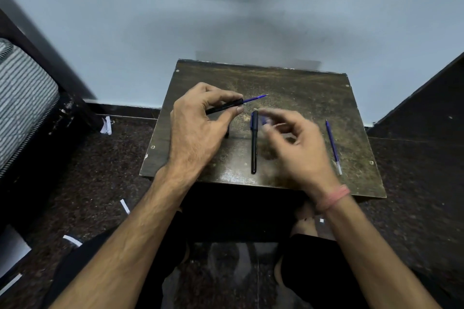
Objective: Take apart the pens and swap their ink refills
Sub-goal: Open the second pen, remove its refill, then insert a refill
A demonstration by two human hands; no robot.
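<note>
Your left hand [200, 123] is closed in a pinch around a black pen barrel [224, 106], thumb below and fingers curled over the top, holding it above the far left part of the small dark table [301, 88]. The barrel points to the right and slightly away from you, and a blue ink refill [254, 98] sticks out of its right end, its fine tip aimed toward the far right.

Your right hand [298, 148] hovers over the middle of the table, fingers loosely curled and partly open. It is blurred, and a small blue smear [265, 120] shows near the fingertips; whether you are gripping anything there cannot be told.

A whole black pen [254, 142] lies flat on the table between your hands, running near to far, its clipped cap at the far end. It sits just left of your right hand's fingertips. A second blue refill [333, 147] lies loose on the right side of the table, well apart from the black pen, running near to far, with its clear end nearest you.

A pinkish band [334, 198] circles your right wrist. White paper scraps [124, 206] lie on the dark speckled floor to the left, and a striped cushion [22, 98] sits at the far left edge.
</note>
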